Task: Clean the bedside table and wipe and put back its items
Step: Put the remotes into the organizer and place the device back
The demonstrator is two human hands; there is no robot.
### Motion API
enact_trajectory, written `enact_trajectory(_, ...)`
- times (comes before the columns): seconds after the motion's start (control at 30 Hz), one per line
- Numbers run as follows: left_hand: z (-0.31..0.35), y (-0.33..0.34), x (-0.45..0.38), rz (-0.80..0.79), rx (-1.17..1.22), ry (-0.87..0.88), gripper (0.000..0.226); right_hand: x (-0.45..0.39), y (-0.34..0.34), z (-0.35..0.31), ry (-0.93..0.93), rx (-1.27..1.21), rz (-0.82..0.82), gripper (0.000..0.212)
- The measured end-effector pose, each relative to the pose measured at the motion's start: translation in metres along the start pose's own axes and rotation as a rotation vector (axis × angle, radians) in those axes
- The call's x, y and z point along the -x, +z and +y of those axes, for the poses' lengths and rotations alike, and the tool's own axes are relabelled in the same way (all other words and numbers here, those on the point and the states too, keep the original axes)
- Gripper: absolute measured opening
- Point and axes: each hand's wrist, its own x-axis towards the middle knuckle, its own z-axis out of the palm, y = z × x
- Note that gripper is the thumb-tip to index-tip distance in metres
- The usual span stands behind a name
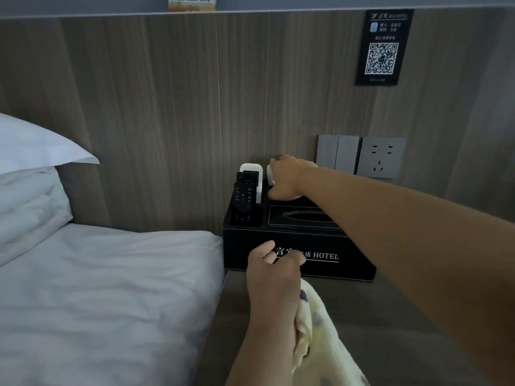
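While right hand grips a white item behind the organizer, left hand fingers clutch cloth.

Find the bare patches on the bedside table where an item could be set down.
Free: the tabletop in front of the black organiser, right of the yellow cloth. Crowded: the back, where the organiser meets the wall, and its remote slot.

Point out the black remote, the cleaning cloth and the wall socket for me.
black remote [243,200]: head view, on its button face, standing in the organiser's left compartment.
cleaning cloth [317,341]: head view, on the yellow folds beside the left wrist.
wall socket [381,157]: head view, centre of its plate.
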Motion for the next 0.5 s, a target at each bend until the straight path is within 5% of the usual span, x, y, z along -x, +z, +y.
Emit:
enact_trajectory(0.13, 0.005, -0.001, 0.014, -0.032, -0.023, 0.019, 0.048, 0.030, -0.013, 0.011, 0.056, -0.266, 0.011, 0.055)
enact_trajectory(0.37, 0.016, -0.007, 0.070, -0.163, -0.035, 0.179, 0.040, 0.175, -0.024, 0.030, 0.118, -0.604, 0.170, 0.034)
enact_trajectory(0.5, 0.016, -0.012, 0.112, -0.310, -0.050, 0.370, 0.041, 0.271, -0.019, 0.033, 0.252, -1.016, 0.087, 0.020)
